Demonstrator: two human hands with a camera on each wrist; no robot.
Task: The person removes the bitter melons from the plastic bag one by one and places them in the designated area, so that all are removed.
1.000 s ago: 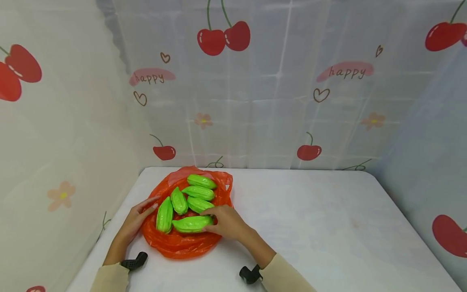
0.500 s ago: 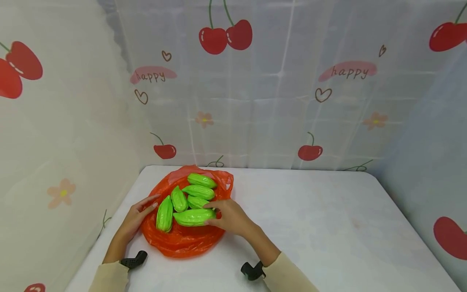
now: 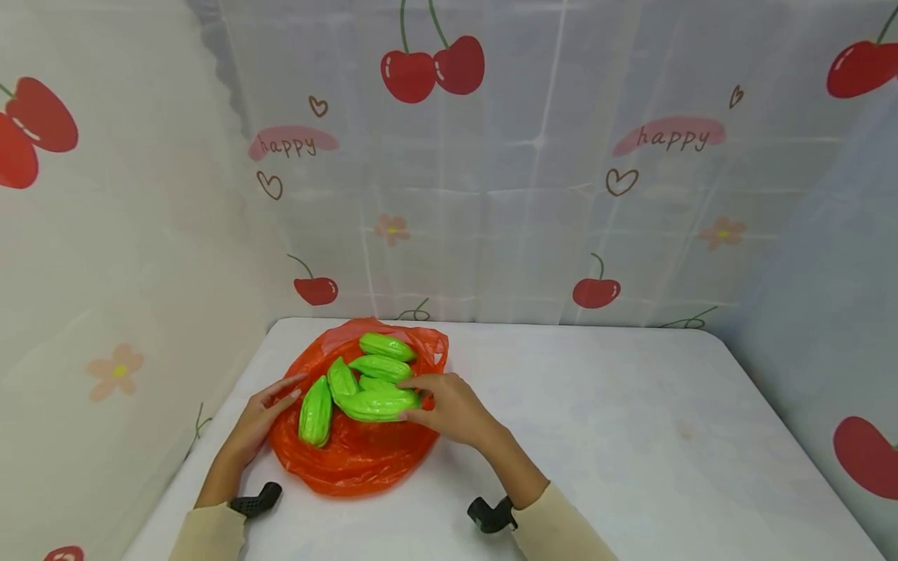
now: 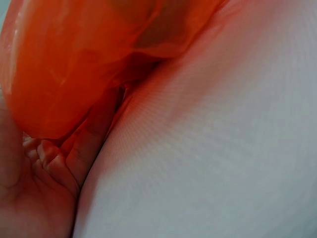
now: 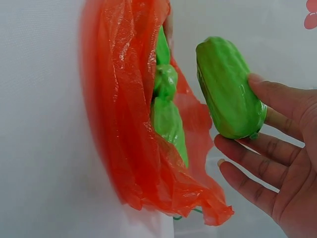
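In the head view my right hand (image 3: 452, 405) pinches the end of a glossy green ribbed gourd (image 3: 379, 404) between thumb and fingers. The right wrist view shows that gourd (image 5: 230, 89) raised clear of the bag, thumb on one side and fingers on the other. Several like it, such as the green gourd (image 3: 316, 413) at the left, lie on an open red plastic bag (image 3: 351, 467). My left hand (image 3: 254, 423) rests against the bag's left side, its fingers fairly straight. Up close the red bag (image 4: 99, 59) covers part of those fingers.
A white table (image 3: 596, 436) carries the bag on its left half. Curtains with cherry prints (image 3: 596, 293) stand at the back and both sides. A black wrist camera (image 3: 491, 514) is strapped to the right wrist and another black camera (image 3: 258, 499) to the left.
My right hand has lifted the pinched gourd up off the bag and moved it slightly away and to the right. The left hand has stayed at the bag's side.
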